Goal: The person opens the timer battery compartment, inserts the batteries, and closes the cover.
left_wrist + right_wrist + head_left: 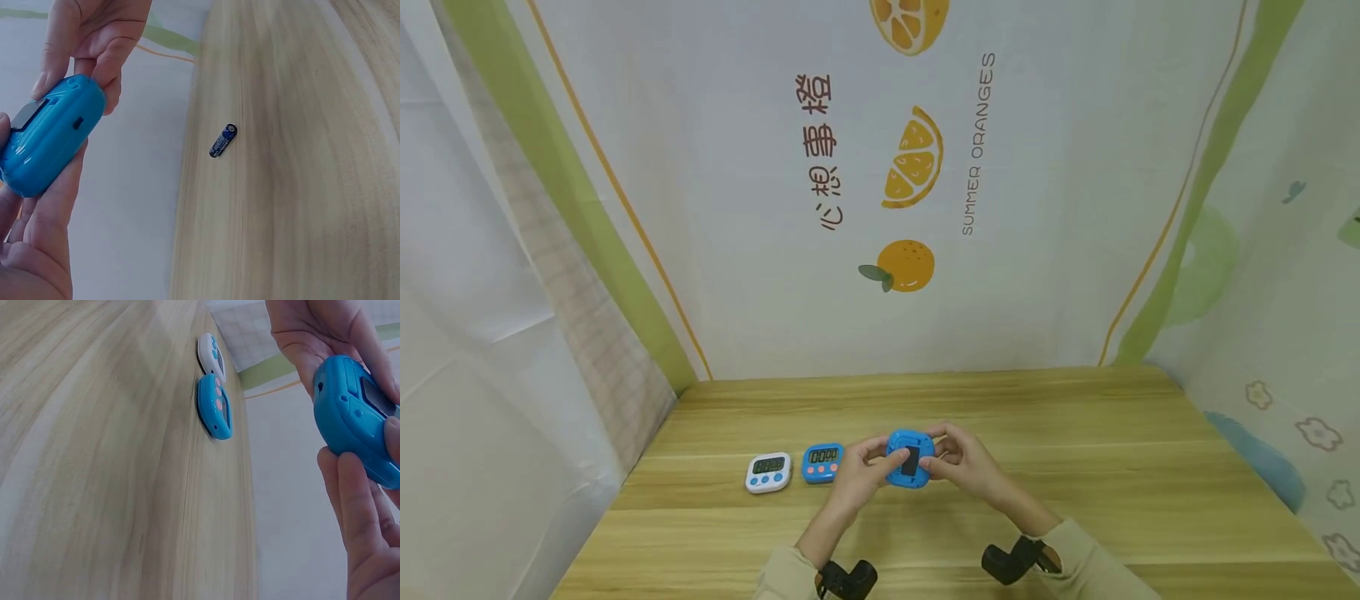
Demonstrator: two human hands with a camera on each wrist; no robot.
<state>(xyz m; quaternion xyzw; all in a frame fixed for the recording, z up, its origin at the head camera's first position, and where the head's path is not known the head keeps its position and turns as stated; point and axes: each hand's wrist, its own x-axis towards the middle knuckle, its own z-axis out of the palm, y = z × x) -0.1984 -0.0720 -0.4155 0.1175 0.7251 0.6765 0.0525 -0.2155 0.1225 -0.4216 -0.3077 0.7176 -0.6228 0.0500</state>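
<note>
Both hands hold a blue digital timer (910, 438) above the table, its back facing up toward the head camera. My left hand (857, 477) grips its left side, the thumb lying on the back beside a black rectangular piece (912, 462). On the other side, my right hand (972, 468) grips the edge, its thumb also at the black piece. The timer's display side faces away and is hidden. A dark blue cylindrical battery (223, 140) lies on the tabletop in the left wrist view.
Left of the hands, a second blue timer (820, 463) with pink buttons rests on the wooden table (1120, 475), partly overlapped by the left hand. A white timer (768, 472) with blue buttons sits beside it. A printed white curtain (1030, 275) hangs behind the table.
</note>
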